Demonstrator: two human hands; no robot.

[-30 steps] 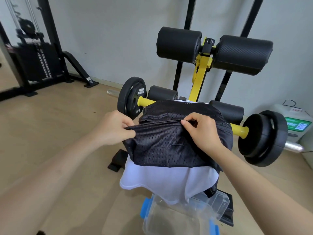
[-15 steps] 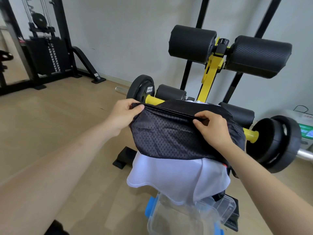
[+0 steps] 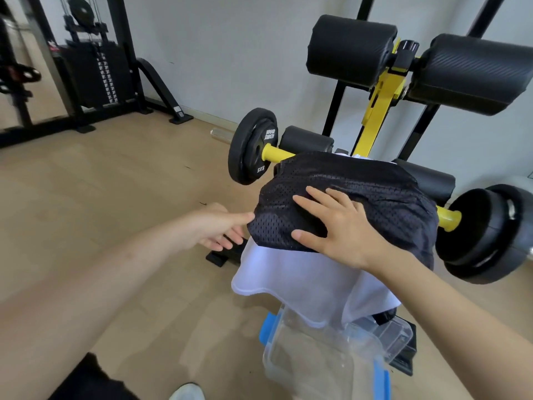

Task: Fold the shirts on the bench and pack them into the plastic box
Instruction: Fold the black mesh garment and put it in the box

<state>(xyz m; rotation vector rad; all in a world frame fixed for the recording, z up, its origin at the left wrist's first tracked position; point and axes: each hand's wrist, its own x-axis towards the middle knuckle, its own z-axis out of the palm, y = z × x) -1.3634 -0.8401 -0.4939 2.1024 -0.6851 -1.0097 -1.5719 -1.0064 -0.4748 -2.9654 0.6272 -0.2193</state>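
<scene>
above the plastic box, a white shirt hangs down

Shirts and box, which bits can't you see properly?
Head view:
- White shirt: its upper part is hidden under the black shirt.
- Plastic box: cut off by the bottom edge and blurred, so its contents are unclear.
- Left hand: whether it touches the black shirt's edge is too close to tell.
</scene>
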